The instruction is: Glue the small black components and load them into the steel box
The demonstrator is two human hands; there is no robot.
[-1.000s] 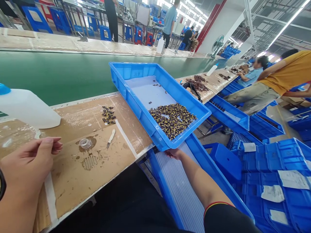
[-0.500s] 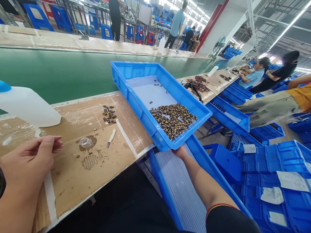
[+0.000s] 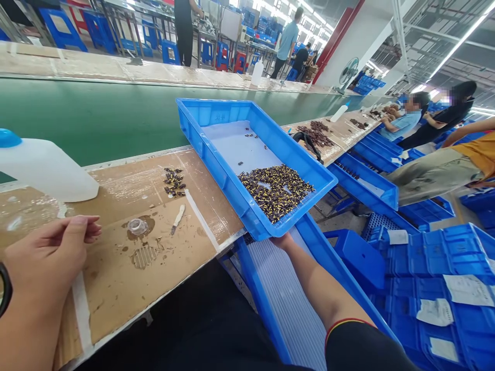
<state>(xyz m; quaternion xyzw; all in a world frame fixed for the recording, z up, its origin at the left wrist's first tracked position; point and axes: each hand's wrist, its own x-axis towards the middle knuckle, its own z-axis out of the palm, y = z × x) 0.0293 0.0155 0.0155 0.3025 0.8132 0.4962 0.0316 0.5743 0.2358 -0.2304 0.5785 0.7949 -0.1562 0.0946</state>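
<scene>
My right hand [image 3: 284,241] is partly under the near corner of a blue plastic tray [image 3: 209,154], holding it up at a tilt over the bench edge. A heap of small dark-and-gold parts [image 3: 275,193] lies in the tray's low corner, with several strays on its pale liner. My left hand [image 3: 50,242] hangs curled over the cardboard bench top [image 3: 116,278], touching nothing visible and holding nothing. Nearest it are a small clear cap [image 3: 137,226], a white-handled knife [image 3: 178,218] and a small pile of the same parts [image 3: 173,182].
A large white plastic jug [image 3: 46,170] stands at the bench's far left, before a green conveyor belt [image 3: 116,111]. Below my right arm is a blue crate with ribbed sheeting [image 3: 286,304]. Stacked blue crates [image 3: 433,268] and seated co-workers [image 3: 410,123] are to the right.
The tray and both hands stay nearly still. The co-worker in the yellow shirt has moved right, and the view has shifted slightly.
</scene>
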